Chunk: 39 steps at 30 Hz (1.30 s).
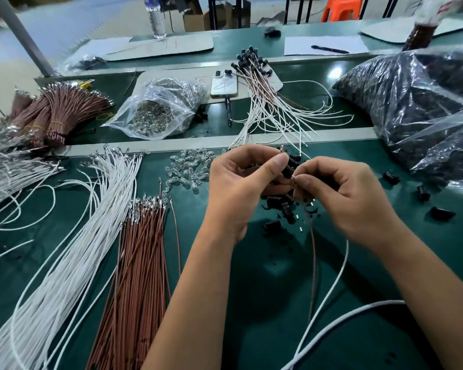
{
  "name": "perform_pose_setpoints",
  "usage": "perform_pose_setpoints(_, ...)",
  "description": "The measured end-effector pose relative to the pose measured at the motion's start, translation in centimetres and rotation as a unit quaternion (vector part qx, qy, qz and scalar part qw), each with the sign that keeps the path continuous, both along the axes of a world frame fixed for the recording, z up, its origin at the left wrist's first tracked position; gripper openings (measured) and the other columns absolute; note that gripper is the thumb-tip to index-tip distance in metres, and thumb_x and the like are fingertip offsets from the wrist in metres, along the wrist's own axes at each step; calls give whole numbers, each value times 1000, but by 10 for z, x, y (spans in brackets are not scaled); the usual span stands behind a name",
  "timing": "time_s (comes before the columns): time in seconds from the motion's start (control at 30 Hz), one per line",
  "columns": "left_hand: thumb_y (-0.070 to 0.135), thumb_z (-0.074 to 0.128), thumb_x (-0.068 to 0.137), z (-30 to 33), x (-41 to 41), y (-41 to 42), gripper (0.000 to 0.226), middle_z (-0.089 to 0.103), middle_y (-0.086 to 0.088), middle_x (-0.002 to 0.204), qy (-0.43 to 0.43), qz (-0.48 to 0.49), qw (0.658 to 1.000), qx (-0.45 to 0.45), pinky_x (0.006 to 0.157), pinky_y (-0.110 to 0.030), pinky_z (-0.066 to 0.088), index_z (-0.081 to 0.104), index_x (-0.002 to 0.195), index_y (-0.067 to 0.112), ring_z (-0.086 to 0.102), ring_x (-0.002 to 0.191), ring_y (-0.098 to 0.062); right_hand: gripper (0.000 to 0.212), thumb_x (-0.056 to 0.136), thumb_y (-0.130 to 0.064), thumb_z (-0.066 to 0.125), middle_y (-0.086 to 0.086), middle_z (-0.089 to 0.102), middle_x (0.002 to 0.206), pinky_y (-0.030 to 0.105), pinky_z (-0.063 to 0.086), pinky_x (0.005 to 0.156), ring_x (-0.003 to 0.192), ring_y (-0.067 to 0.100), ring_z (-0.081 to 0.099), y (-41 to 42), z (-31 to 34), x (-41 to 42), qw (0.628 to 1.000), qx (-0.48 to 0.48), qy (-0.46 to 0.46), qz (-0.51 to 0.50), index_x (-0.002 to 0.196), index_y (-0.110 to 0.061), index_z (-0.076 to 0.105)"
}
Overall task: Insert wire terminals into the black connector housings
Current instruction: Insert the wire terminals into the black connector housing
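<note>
Above the middle of the green work table [251, 303], a small black plastic connector housing [289, 166] is pinched between the thumb and forefinger of the left hand [241, 188], while the right hand [350, 198] pinches the terminal end of a thin brown wire [312, 252] right at the housing's lower opening; a thin white wire [329, 284] trails down beside it from the same hand, though whether it is already seated I cannot tell. The metal tip itself is hidden between the fingertips, so its orientation cannot be read, and that is the likeliest fault: a terminal turned the wrong way or entering at a tilt would jam, bend, or fail to lock. Gripping far back on the soft wire would probably buckle it rather than push it home. Directly beneath the hands lies a loose heap of black housings [281, 206]; a dropped part would vanish among them. Just left of that sits a scatter of small clear glass bulbs [187, 169], near enough for a swinging wrist to send them rolling. Farther left, a fanned bundle of brown terminated wires [134, 263] and a sheaf of white terminated wires [72, 249] lie side by side, and the trailing leads could snag their exposed tips. Finished assemblies [262, 84] rest well beyond, beside a white phone [223, 82].
</note>
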<state>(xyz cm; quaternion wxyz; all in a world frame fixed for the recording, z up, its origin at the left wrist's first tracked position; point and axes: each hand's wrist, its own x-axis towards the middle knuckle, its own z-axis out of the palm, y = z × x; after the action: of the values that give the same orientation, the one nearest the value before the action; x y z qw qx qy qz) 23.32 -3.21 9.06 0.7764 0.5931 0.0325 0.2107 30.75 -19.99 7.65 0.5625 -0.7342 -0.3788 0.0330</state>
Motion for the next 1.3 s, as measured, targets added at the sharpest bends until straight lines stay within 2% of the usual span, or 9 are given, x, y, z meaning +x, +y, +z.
perform_pose_setpoints(0.17, -2, 74, 86, -1, -2, 0, 11, 71, -5, 70, -1, 11, 1000, 7, 63, -34, 62, 74, 83, 8, 69, 61, -20, 10, 100, -23, 65, -4, 72, 79, 21, 54, 72, 72, 8, 66, 1, -2, -2, 999, -14, -49, -20, 95, -24, 72)
perform_pose_setpoints(0.37, -1, 73, 87, 0, 0, -3, 6, 69, -7, 66, 22, 25, 999, -28, 61, -32, 61, 73, 84, 4, 69, 57, -21, 11, 101, -22, 62, -4, 72, 80, 37, 57, 71, 73, 16, 70, 2, -2, -2, 995, -20, -91, -42, 97, -20, 72)
perform_pose_setpoints(0.53, -1, 72, 88, 0, 1, -5, 2, 69, -7, 67, 41, 36, 997, -52, 60, -31, 61, 73, 86, 0, 68, 57, -19, 14, 102, -21, 60, -3, 71, 77, 43, 54, 70, 70, 20, 67, 2, -3, -2, 993, -37, -102, -42, 96, -16, 71)
perform_pose_setpoints(0.6, -1, 73, 88, 0, 2, -6, 3, 69, -7, 67, 42, 40, 997, -53, 61, -32, 62, 73, 85, 0, 68, 57, -19, 16, 103, -21, 59, -4, 70, 75, 39, 52, 67, 67, 18, 64, 2, -2, -2, 992, -49, -113, -40, 95, -15, 71)
perform_pose_setpoints(0.7, 0, 73, 88, -2, 2, -5, 4, 69, -7, 67, 46, 54, 996, -58, 60, -31, 61, 73, 84, 0, 67, 58, -18, 17, 102, -17, 58, -9, 65, 70, 17, 42, 62, 63, 6, 58, 3, 3, -5, 988, -63, -138, -38, 89, -18, 68)
perform_pose_setpoints(0.77, 0, 73, 88, -2, 2, -4, 4, 69, -6, 67, 48, 57, 995, -63, 60, -30, 60, 73, 84, 1, 67, 58, -18, 18, 102, -15, 58, -10, 63, 69, 10, 36, 62, 62, 3, 56, 4, 5, -6, 986, -72, -143, -37, 87, -18, 67)
perform_pose_setpoints(1.07, -1, 72, 88, -3, 1, -4, 4, 72, -7, 73, 57, 43, 996, -53, 65, -31, 62, 75, 87, 2, 68, 62, -17, 20, 104, -12, 58, -7, 64, 68, 18, 42, 61, 63, 14, 58, 2, 4, -4, 988, -108, -104, -29, 87, -19, 65)
perform_pose_setpoints(1.2, -1, 72, 88, 0, 1, -4, 6, 74, -9, 78, 47, 39, 996, -67, 63, -28, 60, 76, 89, 3, 68, 64, -17, 19, 105, -12, 59, -11, 62, 70, 13, 38, 61, 63, 7, 54, 5, 6, -9, 991, -94, -86, -40, 89, -20, 65)
perform_pose_setpoints(1.3, 1, 70, 87, 1, 1, -2, 7, 74, -9, 77, 41, 36, 992, -111, 62, -28, 61, 76, 87, 5, 69, 64, -19, 20, 104, -13, 61, -12, 62, 65, 9, 36, 54, 53, 2, 51, 3, 11, -9, 997, -71, -15, -6, 87, -20, 67)
